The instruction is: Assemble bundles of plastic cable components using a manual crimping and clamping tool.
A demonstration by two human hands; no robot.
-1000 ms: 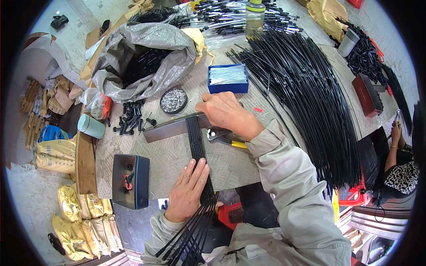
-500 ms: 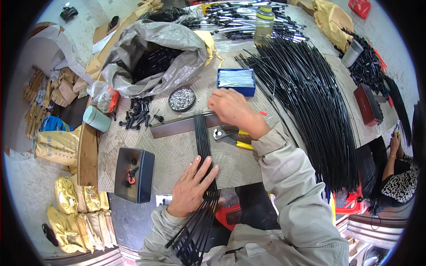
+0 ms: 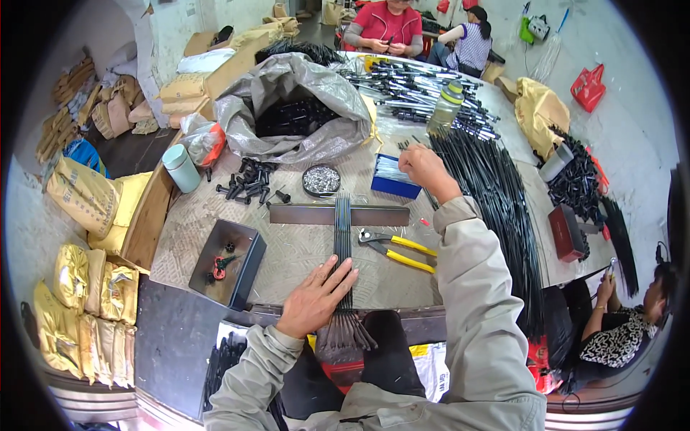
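My left hand (image 3: 316, 296) lies with outstretched fingers on a flat bundle of thin black rods (image 3: 343, 237), pressing it against the table. The bundle's upper part crosses a long dark metal bar (image 3: 305, 214), and its lower ends fan out past the table edge. At the blue box (image 3: 394, 188) of thin whitish pins (image 3: 388, 167), my right hand (image 3: 429, 171) has its fingertips closed together at the right side. Whether a pin is between them is hidden. Cutting pliers with yellow handles (image 3: 402, 251) lie right of the bundle.
Behind are a round dish of small metal bits (image 3: 321, 180), black plastic parts (image 3: 248, 179) and a grey sack (image 3: 295, 140). A dark tray (image 3: 228, 263) stands left, a long heap of black rods (image 3: 496, 223) right, near a bottle (image 3: 445, 108). Other people sit across and at right.
My right hand has gone from above the metal bar to the pin box. The left hand stays on the rods. The view has tilted up, bringing people across the table into sight.
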